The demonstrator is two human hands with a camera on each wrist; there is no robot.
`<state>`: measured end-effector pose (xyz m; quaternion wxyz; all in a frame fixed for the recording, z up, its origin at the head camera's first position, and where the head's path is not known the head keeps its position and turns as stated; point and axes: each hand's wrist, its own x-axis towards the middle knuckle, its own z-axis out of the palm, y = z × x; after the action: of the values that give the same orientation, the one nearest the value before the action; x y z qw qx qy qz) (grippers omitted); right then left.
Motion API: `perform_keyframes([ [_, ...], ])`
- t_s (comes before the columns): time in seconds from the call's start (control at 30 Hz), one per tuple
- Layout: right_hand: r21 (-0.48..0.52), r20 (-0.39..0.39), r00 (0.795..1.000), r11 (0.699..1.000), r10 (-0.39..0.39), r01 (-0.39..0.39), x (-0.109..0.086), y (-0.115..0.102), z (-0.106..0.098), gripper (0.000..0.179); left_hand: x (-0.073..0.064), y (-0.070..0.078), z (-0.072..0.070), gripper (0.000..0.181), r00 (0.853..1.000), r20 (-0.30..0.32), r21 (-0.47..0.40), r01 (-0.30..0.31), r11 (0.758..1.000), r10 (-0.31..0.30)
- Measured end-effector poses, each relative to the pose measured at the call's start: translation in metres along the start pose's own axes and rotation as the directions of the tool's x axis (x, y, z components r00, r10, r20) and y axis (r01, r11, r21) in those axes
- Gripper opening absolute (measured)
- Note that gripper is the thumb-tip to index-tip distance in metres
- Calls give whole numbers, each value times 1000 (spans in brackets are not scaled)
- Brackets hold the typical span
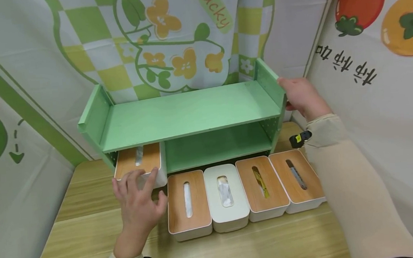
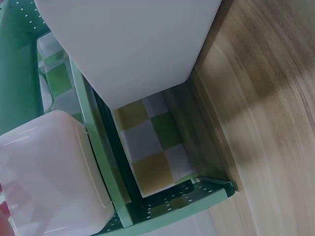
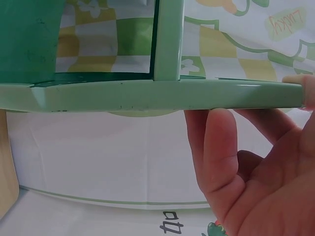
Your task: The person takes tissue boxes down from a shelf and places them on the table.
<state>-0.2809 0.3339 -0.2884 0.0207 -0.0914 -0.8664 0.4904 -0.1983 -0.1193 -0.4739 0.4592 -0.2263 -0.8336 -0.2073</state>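
Observation:
A green two-tier shelf [image 1: 190,110] stands on the wooden table. A white tissue box with a wood-look lid [image 1: 150,157] sits partly inside its lower tier at the left end, its front sticking out. My left hand [image 1: 137,203] touches this box's front with spread fingers, the thumb standing apart at the right. In the left wrist view the white box side [image 2: 54,172] shows on the shelf board. My right hand [image 1: 300,93] grips the shelf's right side panel [image 3: 138,96]; its fingers lie along the outer face, the thumb at the panel's edge.
Before the shelf stands a row of boxes: a wood-lidded box [image 1: 177,204], an all-white box [image 1: 231,212], and two more wood-lidded boxes [image 1: 277,192] [image 1: 292,158]. Each has a slot with contents showing. A patterned cloth [image 1: 197,8] hangs behind, with printed cloth walls at both sides.

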Motion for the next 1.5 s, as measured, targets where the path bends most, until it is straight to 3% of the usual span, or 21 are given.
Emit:
perform_keyframes([
  [0.5, -1, -2, 1000, 1000, 3, -3, 1, 0, 1, 71, -3, 4, -6, 51, 1000, -3, -17, -15, 1000, 15],
  [0.63, -3, -5, 1000, 1000, 8, -8, 1, 0, 0, 71, -3, 2, -7, 50, 1000, -22, -59, -1, 998, -1],
  [0.77, -3, -7, 1000, 1000, 8, -8, 1, 0, 1, 71, -2, -4, -12, 49, 993, -86, -156, 66, 986, -80],
  [0.87, -2, -5, 1000, 1000, 8, -8, 1, 0, 2, 71, -2, -10, -19, 51, 969, -99, -225, 200, 954, -227],
  [0.93, 0, -5, 1000, 1000, 6, -6, 1, 0, 2, 71, 0, -14, -27, 52, 929, -51, -259, 342, 903, -367],
  [0.97, 1, -6, 1000, 1000, 5, -5, 1, 0, 2, 71, 1, -15, -31, 51, 898, -14, -268, 420, 867, -439],
  [1.0, 3, -7, 1000, 1000, 3, -3, 1, 1, 2, 71, 3, -17, -35, 50, 860, 37, -274, 498, 822, -509],
  [1.03, 1, -9, 1000, 1000, -1, 1, 1, 1, 2, 71, 5, -19, -38, 49, 811, 99, -282, 578, 766, -576],
  [1.07, 0, -10, 1000, 1000, -3, 3, 1, 1, 2, 71, 8, -21, -42, 48, 749, 172, -281, 659, 697, -639],
  [1.13, -3, -12, 1000, 1000, -6, 6, 1, 1, 2, 71, 13, -26, -47, 49, 614, 316, -314, 787, 531, -723],
  [1.17, -3, -13, 1000, 1000, -7, 7, 1, 0, 2, 71, 16, -28, -49, 52, 540, 395, -335, 838, 431, -743],
  [1.23, -2, -13, 1000, 1000, -7, 7, 1, 0, 1, 72, 20, -32, -52, 59, 405, 537, -360, 903, 234, -740],
  [1.27, 0, -13, 1000, 1000, -4, 4, 2, 0, 1, 72, 21, -34, -52, 62, 352, 592, -366, 919, 147, -725],
  [1.3, -1, -11, 1000, 1000, -2, 2, 2, 0, 1, 72, 22, -36, -53, 64, 313, 640, -377, 924, 68, -702],
  [1.33, -1, -12, 1000, 1000, 2, -2, 2, 0, 1, 72, 22, -38, -53, 65, 281, 679, -378, 926, 5, -678],
  [1.37, -1, -12, 1000, 1000, 4, -4, 2, 0, 1, 72, 22, -39, -54, 65, 261, 708, -376, 926, -37, -656],
  [1.43, -2, -11, 1000, 1000, 8, -9, 3, 1, 1, 72, 21, -42, -53, 62, 235, 732, -372, 924, -86, -639],
  [1.5, -7, -13, 1000, 1000, 13, -13, 2, 1, 1, 72, 20, -45, -52, 60, 231, 741, -380, 918, -110, -630],
])
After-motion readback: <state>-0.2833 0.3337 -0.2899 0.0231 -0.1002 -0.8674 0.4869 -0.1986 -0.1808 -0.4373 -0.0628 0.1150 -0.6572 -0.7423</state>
